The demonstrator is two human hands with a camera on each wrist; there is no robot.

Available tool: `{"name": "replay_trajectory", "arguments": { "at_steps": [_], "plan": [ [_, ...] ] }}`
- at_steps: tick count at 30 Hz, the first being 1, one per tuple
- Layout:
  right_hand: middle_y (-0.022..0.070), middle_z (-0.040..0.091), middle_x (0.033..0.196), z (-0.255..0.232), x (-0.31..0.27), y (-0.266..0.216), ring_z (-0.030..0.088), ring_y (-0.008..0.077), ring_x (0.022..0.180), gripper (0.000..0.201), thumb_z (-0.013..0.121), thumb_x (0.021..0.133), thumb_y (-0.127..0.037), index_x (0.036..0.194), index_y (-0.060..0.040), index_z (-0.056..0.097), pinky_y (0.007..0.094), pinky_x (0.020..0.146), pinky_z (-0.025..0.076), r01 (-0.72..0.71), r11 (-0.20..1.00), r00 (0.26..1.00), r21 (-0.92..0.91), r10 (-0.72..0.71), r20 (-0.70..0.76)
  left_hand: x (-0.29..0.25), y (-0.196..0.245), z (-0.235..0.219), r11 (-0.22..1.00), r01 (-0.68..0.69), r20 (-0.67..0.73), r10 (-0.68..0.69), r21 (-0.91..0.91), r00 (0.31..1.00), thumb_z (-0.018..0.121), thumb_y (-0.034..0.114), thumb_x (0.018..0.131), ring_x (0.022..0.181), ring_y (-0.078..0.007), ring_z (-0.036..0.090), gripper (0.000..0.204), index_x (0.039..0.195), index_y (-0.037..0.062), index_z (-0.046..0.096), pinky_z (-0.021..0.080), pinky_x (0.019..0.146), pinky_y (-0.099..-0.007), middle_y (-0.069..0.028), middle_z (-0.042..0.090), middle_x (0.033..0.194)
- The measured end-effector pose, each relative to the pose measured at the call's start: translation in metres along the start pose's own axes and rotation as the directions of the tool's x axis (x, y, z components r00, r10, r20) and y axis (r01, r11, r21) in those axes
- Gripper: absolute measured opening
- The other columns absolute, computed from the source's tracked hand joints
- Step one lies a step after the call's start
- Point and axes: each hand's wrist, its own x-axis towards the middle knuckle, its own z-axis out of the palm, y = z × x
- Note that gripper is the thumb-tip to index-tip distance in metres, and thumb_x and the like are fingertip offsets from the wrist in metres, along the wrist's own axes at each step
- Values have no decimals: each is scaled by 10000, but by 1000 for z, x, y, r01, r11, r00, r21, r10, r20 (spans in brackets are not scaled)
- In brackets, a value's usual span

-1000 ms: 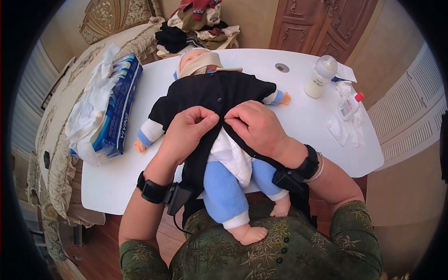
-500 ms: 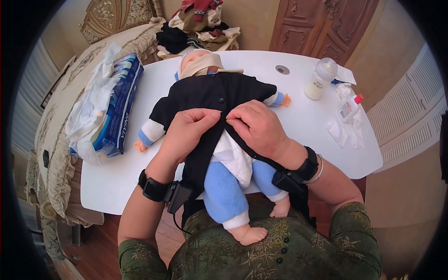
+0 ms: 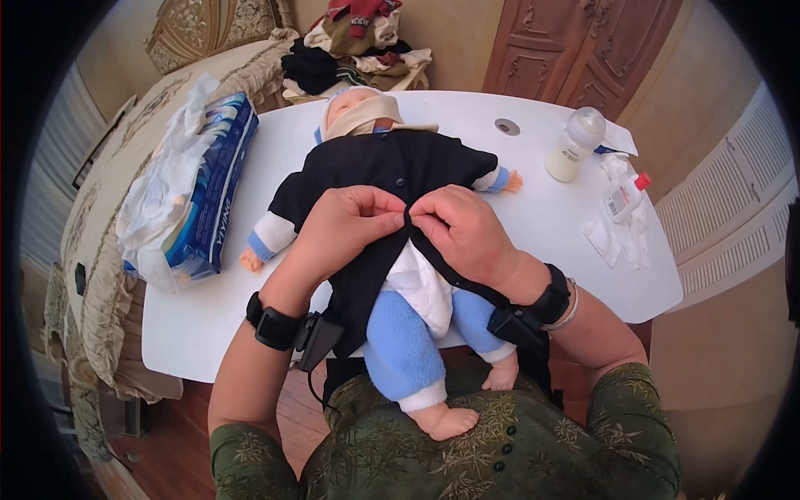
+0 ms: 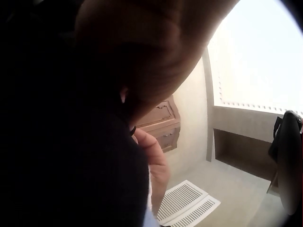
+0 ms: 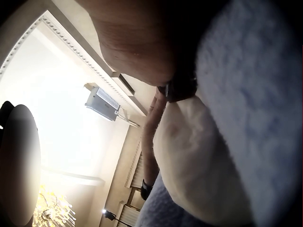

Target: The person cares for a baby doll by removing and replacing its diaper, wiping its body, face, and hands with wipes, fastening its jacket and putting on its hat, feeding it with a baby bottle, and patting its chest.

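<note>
A baby doll lies on its back, feet toward me, in blue fleece trousers with white cuffs. Over its body is a black buttoned cardigan, its lower fronts parted over a white diaper. My left hand pinches one front edge between thumb and forefinger. Opposite, my right hand pinches the other edge, fingertips almost meeting the left ones. A button shows just above them. In the right wrist view the diaper bulges beside fleece. Dark cloth fills much of the left wrist view.
The doll lies on a white table. A blue diaper pack with loose white diapers stands at left. At right are a milk bottle, a red-capped small bottle and crumpled tissues. Clothes are heaped behind.
My left hand has shifted right, closing the small gap between its fingertips and the right hand's. The right hand keeps its pinch on the cardigan edge, and the doll lies as before.
</note>
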Motion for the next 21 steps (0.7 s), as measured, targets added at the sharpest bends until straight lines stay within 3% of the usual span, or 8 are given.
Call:
{"name": "replay_trajectory", "arguments": {
  "at_steps": [2,3,5,6,8,11,14,21],
  "plan": [
    [113,623,811,-2,-1,0,600,299,779,55,633,814,-58,849,-29,602,357,700,482,-104,990,994,93,105,-6,1,4,3,976,-76,-36,85,203,996,717,131,811,771,-80,617,183,947,10,699,493,685,-237,-54,693,880],
    [113,623,811,-3,-1,0,600,299,779,55,633,814,-58,849,-29,602,357,700,482,-104,990,995,93,105,-4,1,4,5,977,-75,-38,84,202,996,717,131,811,771,-80,617,183,947,10,699,493,685,-237,-54,693,880],
    [98,633,810,-5,-1,0,620,233,751,59,620,851,-71,872,-19,599,321,676,485,-285,932,958,223,271,90,-2,5,9,884,-268,-84,322,382,943,711,131,801,741,-185,641,168,935,29,699,499,683,-290,-97,670,835],
    [98,633,810,-5,-1,1,620,233,751,59,620,851,-71,872,-19,599,321,676,485,-285,932,958,224,271,91,-3,6,10,885,-267,-84,321,382,943,711,131,801,741,-185,641,168,935,29,699,499,683,-290,-97,670,835],
    [63,630,791,-4,0,3,605,135,734,107,615,885,-103,910,-8,572,280,653,479,-445,792,894,417,418,162,-5,8,13,788,-357,-54,440,502,896,702,131,796,748,-285,629,152,915,37,691,500,683,-340,-126,633,797],
    [36,611,788,-11,9,-2,573,77,745,156,621,891,-113,957,-1,533,246,651,472,-587,667,808,458,514,288,-7,9,20,690,-390,-36,516,610,856,696,123,787,755,-307,617,140,893,35,677,499,680,-364,-126,619,781],
    [35,600,788,-9,11,1,573,70,740,186,631,876,-89,972,1,499,232,652,470,-579,671,815,462,501,293,-7,6,19,620,-402,-14,555,673,832,706,101,783,742,-279,629,153,916,30,683,499,666,-339,-112,639,807],
    [34,574,796,-1,6,4,561,69,732,176,611,870,-44,971,-4,472,228,660,467,-551,690,831,470,507,229,-6,-5,21,613,-449,-53,626,650,778,684,87,785,785,-296,635,159,931,33,654,512,706,-368,-123,645,822]
  ]
}}
